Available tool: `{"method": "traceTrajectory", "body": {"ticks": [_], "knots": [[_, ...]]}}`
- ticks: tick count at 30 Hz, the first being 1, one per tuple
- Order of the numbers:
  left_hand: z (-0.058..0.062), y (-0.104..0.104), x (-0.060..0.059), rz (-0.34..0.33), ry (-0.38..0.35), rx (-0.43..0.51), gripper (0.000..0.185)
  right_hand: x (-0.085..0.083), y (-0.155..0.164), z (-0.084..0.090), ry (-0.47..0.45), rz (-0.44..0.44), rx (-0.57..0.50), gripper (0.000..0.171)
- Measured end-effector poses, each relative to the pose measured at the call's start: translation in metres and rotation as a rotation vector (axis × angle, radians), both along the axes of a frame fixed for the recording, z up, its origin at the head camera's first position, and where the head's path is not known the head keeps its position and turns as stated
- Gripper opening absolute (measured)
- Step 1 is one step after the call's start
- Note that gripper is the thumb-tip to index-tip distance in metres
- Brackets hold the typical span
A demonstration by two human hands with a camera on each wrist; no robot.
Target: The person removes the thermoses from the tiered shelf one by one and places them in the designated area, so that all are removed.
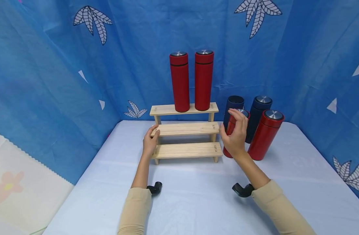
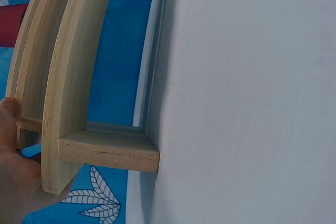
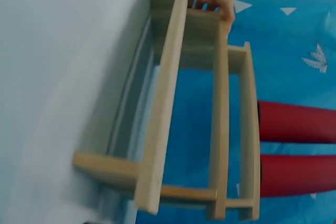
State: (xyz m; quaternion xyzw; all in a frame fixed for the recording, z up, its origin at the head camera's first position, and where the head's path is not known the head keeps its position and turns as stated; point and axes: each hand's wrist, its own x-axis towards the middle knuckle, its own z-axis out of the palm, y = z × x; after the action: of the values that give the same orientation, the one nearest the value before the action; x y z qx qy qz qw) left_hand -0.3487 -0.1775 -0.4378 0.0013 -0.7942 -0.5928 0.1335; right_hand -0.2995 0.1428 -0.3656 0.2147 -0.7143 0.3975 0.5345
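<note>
My left hand grips the left end of the middle step of a three-step wooden rack, its thumb over the board. The left wrist view shows that hand against the board ends. On the top step stand two red thermos bottles, one left and one right, both upright. My right hand is by the rack's right end, fingers raised and loosely bent, holding nothing. It partly covers a red thermos on the table. Another red thermos stands to its right.
Two dark blue thermoses, one left and one right, stand behind the red ones at the right. A white cloth covers the table. Blue curtains with leaf prints hang close behind and at the sides.
</note>
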Motion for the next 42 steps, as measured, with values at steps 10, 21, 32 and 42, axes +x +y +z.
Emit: {"method": "traceTrajectory", "body": {"ticks": [10, 21, 32, 42], "knots": [[-0.002, 0.002, -0.002, -0.009, -0.005, 0.006, 0.044, -0.047, -0.044, 0.013, -0.053, 0.124, 0.034, 0.054], [0.001, 0.001, -0.004, 0.001, -0.004, 0.005, 0.044, -0.099, -0.046, 0.061, -0.319, 0.147, -0.006, 0.094], [-0.001, -0.001, -0.003, -0.004, 0.012, 0.006, 0.045, -0.118, -0.046, 0.071, -0.553, 0.177, -0.044, 0.099], [-0.002, -0.002, -0.003, -0.004, 0.001, 0.009, 0.045, -0.085, -0.046, 0.051, -0.342, 0.143, -0.075, 0.093]]}}
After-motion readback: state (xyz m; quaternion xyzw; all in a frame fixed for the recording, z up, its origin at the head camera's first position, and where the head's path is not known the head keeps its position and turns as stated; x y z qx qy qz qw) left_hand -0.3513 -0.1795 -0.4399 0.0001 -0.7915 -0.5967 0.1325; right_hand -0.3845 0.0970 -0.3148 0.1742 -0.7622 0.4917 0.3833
